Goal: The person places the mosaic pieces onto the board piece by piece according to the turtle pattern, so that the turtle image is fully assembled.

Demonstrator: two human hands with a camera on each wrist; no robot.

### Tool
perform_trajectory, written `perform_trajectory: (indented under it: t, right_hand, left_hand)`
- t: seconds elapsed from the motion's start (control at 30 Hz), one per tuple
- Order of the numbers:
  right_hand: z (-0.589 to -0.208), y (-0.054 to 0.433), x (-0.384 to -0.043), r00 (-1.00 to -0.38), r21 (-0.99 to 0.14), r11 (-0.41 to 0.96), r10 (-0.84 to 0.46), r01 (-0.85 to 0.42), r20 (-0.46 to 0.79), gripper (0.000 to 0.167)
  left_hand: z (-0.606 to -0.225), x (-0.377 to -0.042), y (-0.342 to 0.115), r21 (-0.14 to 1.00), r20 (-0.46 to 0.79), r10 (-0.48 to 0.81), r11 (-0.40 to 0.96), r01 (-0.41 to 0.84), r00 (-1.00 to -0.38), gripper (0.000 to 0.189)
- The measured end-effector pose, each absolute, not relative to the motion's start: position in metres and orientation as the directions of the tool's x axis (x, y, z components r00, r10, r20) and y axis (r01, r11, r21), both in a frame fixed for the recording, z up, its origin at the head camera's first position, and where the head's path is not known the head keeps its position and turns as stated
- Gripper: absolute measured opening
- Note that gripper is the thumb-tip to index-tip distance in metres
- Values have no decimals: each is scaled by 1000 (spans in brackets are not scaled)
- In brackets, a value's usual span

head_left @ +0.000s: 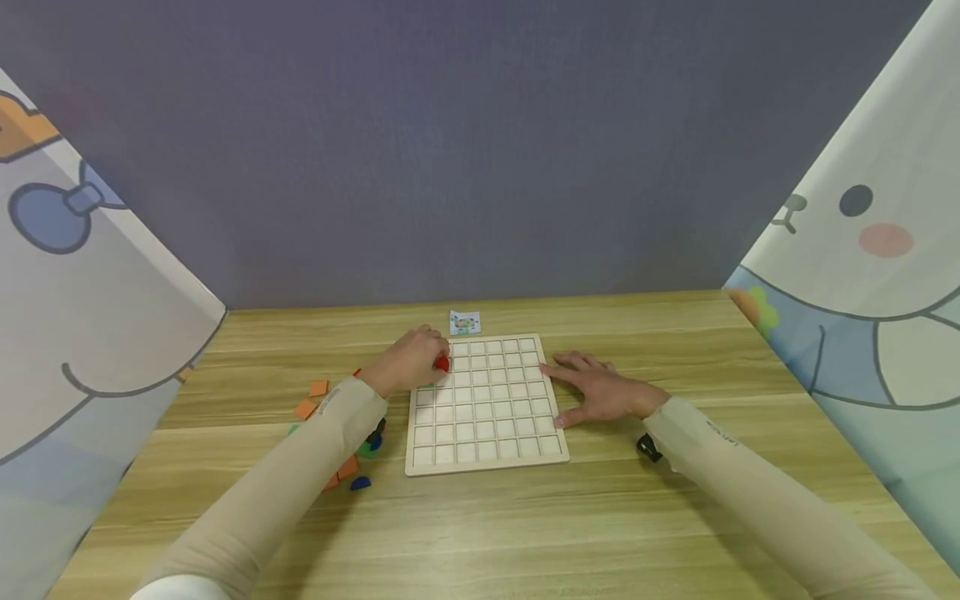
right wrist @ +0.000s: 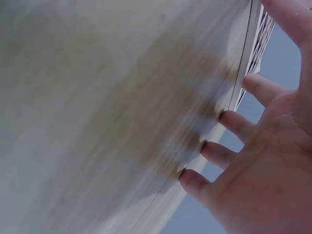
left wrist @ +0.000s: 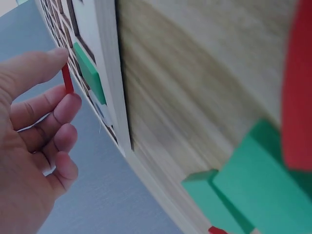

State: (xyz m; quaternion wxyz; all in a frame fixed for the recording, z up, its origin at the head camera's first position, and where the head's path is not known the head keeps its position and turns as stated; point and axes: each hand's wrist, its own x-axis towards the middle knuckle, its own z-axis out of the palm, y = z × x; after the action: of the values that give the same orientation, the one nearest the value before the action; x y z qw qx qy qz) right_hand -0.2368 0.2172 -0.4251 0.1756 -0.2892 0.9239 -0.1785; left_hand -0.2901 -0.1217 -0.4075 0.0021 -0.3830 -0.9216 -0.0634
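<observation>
A pale wooden grid board [head_left: 486,409] with square cells lies on the table. My left hand [head_left: 411,360] is over its far left corner, pinching a thin red piece [head_left: 442,364] between thumb and fingers. In the left wrist view that red piece [left wrist: 67,79] is seen edge-on, close over the board. Beside it, a green piece [left wrist: 90,73] lies in a cell near the board's left rim. My right hand [head_left: 603,390] is spread at the right side of the board, index finger and thumb at the rim, the other fingertips [right wrist: 194,183] on the tabletop.
Left of the board, partly under my left forearm, lie loose orange squares [head_left: 306,409], green pieces [left wrist: 263,180] and a blue half-round piece [head_left: 361,482]. A small printed card [head_left: 465,322] lies behind the board. A black object [head_left: 648,447] is by my right sleeve. Fabric walls surround the table.
</observation>
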Motion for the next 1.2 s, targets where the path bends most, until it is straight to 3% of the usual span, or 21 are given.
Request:
perform_trajectory:
  t: [0.5, 0.73, 1.0, 1.2]
  right_hand:
    - [-423, 216, -235, -769, -429, 764, -603, -481, -212, 92]
    - [-425, 217, -236, -771, -416, 768, -602, -487, -209, 94]
    - [-426, 218, -238, -772, -418, 771, -598, -480, -215, 94]
    - [-426, 219, -238, -770, -417, 768, -602, -486, -212, 93]
  left_hand:
    - [-406, -290, -116, 138, -24, 658, 748, 649, -753, 10]
    - [-406, -293, -117, 84, -19, 635, 770, 632, -772, 13]
    - [-407, -293, -119, 142, 48, 733, 667, 731, -678, 8]
    - [-408, -295, -119, 114, 56, 733, 670, 734, -678, 10]
